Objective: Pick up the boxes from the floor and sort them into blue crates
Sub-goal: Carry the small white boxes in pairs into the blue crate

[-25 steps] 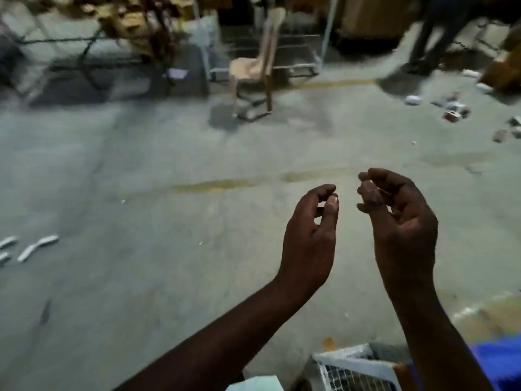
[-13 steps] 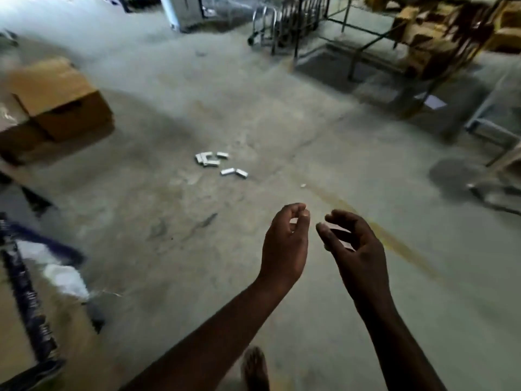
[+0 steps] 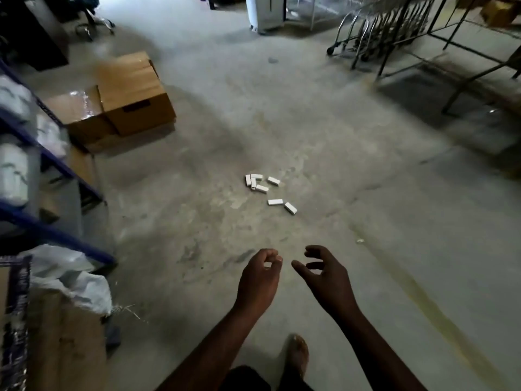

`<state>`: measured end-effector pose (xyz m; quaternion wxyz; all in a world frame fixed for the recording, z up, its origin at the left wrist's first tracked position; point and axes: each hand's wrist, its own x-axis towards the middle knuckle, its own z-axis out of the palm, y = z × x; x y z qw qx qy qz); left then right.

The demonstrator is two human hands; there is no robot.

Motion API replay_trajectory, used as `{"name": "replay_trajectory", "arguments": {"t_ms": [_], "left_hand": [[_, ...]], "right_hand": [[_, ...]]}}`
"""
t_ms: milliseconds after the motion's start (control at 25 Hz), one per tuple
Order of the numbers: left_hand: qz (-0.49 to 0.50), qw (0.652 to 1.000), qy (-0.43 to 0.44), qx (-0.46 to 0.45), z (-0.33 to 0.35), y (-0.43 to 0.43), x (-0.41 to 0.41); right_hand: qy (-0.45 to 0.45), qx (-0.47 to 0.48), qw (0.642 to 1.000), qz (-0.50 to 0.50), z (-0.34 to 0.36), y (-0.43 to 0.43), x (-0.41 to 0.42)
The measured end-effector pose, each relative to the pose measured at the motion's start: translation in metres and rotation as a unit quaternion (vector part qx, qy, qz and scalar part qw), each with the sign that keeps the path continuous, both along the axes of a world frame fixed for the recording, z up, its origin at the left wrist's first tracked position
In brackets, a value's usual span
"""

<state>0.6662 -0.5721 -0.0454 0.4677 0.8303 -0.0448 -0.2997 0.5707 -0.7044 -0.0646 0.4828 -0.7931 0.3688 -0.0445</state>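
Seven small white boxes (image 3: 262, 188) are counted on the concrete floor (image 3: 366, 170) at the middle of the frame. Four are bunched together at the left of the group, one lies just beside them to the right, and two lie a little lower, nearly end to end. Both hands are held in the lower middle of the frame, well apart from the boxes, and nothing is carried by either. The left hand (image 3: 258, 277) is loosely curled, with the thumb tip met by the forefinger. The right hand (image 3: 324, 275) is loosely spread, with its fingers bent. No blue crate is to be seen, so every box would have to be carried out of this view, and a box could be dropped on the way if too many are scooped up at once. Because four boxes are crowded together, neighbours could be knocked aside when one is pinched, and one might be left behind. The light is dim, and a pale scrap (image 3: 360, 240) right of centre could be mistaken for a box. A bare foot (image 3: 298, 354) is seen at the bottom edge, and a box could be trodden on if the group is approached carelessly. Two brown cartons (image 3: 132, 94) are counted at the upper left, beside a blue-framed shelf (image 3: 56, 162) at the left edge.
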Motion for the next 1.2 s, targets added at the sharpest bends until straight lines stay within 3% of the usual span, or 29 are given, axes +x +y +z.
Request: {"name": "replay_trajectory", "arguments": {"t_ms": [240,520,760,920,1080,1200], "left_hand": [[0.014,1.0,0.0,0.028,-0.034,-0.06,0.14],[-0.086,0.992,-0.021,0.092,-0.106,-0.14,0.329],[-0.141,0.98,-0.037,0.133,-0.168,-0.224,0.45],[-0.23,0.947,-0.113,0.193,-0.235,-0.27,0.504],[-0.326,0.897,-0.153,0.256,-0.347,-0.319,0.551],[-0.354,0.88,-0.158,0.276,-0.436,-0.35,0.579]], "right_hand": [[0.04,-0.034,0.999,0.006,-0.037,-0.075,0.15],[0.086,-0.024,0.992,-0.085,-0.094,-0.163,0.318],[0.123,0.0,0.988,-0.095,-0.154,-0.235,0.425],[0.146,0.021,0.985,-0.084,-0.224,-0.28,0.482],[0.193,0.023,0.979,-0.061,-0.336,-0.328,0.531],[0.213,0.009,0.976,-0.046,-0.422,-0.359,0.559]]}}
